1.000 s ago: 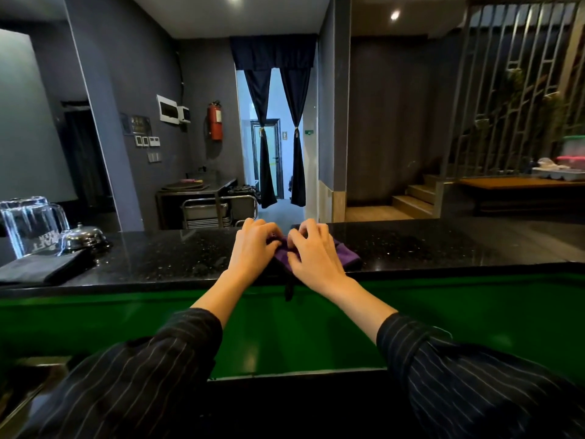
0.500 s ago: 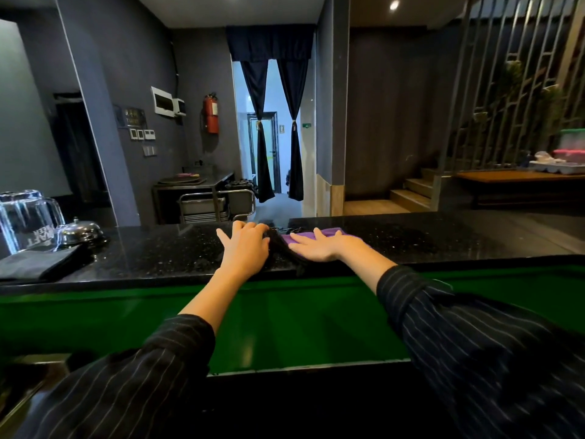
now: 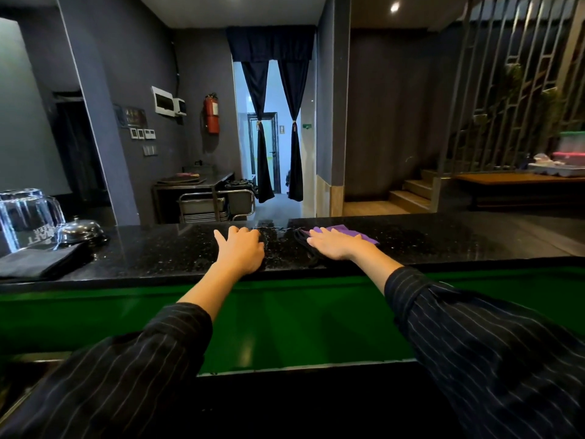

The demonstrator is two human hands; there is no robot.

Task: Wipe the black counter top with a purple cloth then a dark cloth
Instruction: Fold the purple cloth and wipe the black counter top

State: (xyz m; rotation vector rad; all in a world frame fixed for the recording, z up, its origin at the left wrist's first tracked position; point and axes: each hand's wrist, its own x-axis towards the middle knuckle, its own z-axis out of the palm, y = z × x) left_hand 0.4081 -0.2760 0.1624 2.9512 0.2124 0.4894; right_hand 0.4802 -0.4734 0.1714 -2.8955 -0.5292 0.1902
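Note:
The black speckled counter top (image 3: 443, 245) runs across the view above a green front panel. My right hand (image 3: 338, 246) lies flat, palm down, on the purple cloth (image 3: 345, 230), which shows past my fingers and to the right of my hand. A dark edge of fabric (image 3: 304, 245) sticks out at the hand's left side. My left hand (image 3: 241, 250) rests palm down on the bare counter, holding nothing. The counter between my hands looks wet and shiny. A folded dark cloth (image 3: 41, 264) lies at the counter's far left.
Upturned glass mugs (image 3: 25, 220) and a metal call bell (image 3: 80, 231) stand on the counter's left end behind the dark cloth. Beyond the counter are a steel trolley (image 3: 218, 205), a curtained doorway and stairs at the right.
My hands were together on the bunched purple cloth; they have since spread apart. My right hand slid the cloth to the right, and my left hand came off it onto the counter.

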